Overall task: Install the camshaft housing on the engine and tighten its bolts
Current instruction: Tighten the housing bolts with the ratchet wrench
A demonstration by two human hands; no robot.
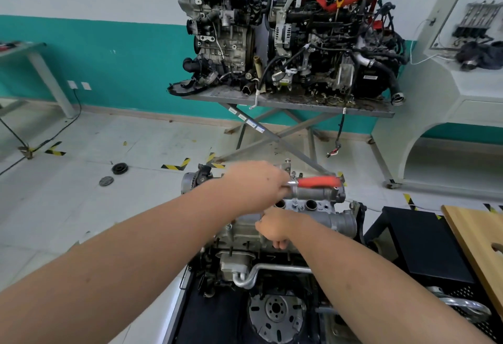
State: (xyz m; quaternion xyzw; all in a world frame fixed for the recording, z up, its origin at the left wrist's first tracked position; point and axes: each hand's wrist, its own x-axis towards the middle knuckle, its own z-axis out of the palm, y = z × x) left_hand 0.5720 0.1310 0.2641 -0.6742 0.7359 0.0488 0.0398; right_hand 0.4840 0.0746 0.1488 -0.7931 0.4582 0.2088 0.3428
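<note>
- Head view: the camshaft housing [313,202] sits on top of the engine [261,256], low in the middle of the picture.
- On the housing, the left hand [255,185] has its fingers clamped on the metal end of a ratchet [317,182], whose red handle points right over the housing's far edge.
- Right hand [275,230] rests on the housing's near side, fingers curled down against it; whether they grip anything, I cannot tell.
- Beyond the housing, two more engines [285,33] stand on a tabletop [288,102] by the wall.
- Right of the housing lies a wooden board [479,237].
</note>
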